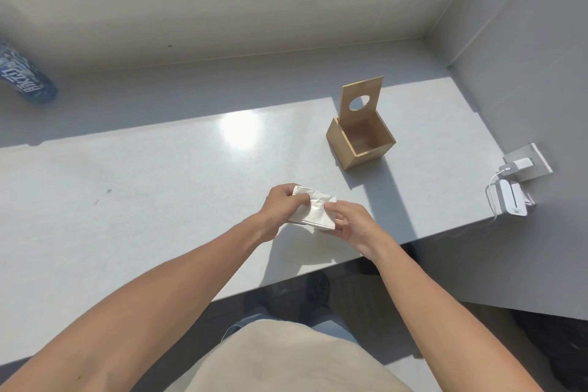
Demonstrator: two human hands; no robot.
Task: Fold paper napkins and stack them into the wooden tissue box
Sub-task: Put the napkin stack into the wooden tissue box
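Observation:
Both hands hold a white pack of paper napkins (313, 209) just above the grey counter, near its front edge. My left hand (280, 205) grips the pack's left side with the thumb on top. My right hand (348, 221) pinches its right end between thumb and fingers. The wooden tissue box (361, 143) stands farther back and to the right, apart from the hands. Its lid (361, 100), with a round hole, is swung upright at the back. The inside of the box looks empty.
The grey counter (159, 194) runs left to right, with a wall behind and a side wall at right. A white charger and a small white device (512, 197) sit at the right edge. A blue printed can (27, 78) lies at the far left.

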